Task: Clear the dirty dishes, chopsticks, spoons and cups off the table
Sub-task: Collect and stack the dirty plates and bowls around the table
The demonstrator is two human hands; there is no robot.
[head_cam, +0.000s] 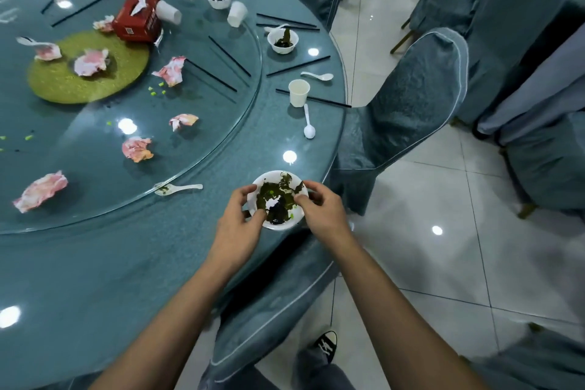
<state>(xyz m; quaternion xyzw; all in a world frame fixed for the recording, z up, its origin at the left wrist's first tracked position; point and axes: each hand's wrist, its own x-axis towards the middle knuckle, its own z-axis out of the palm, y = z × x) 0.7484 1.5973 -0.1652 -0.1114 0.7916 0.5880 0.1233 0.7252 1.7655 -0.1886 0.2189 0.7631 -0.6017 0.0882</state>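
The table (95, 263) is speckled teal, the bowl (278, 199) white smeared with dark green and black, the chopsticks (297, 66) black, the cups (298, 92) and spoons (309, 130) white, the box (137, 20) red, the napkins (41, 190) pink and white, the mat (126, 63) olive green, and the chair covers (411, 98) grey-blue with pale piping.

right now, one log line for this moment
left hand grips bowl | right hand grips bowl | bowl at table edge

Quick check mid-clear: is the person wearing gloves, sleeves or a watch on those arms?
No gloves: the left hand and right hand are bare, with no ring or watch visible. The left forearm and right forearm are bare too; no sleeve shows down to the picture's bottom edge.
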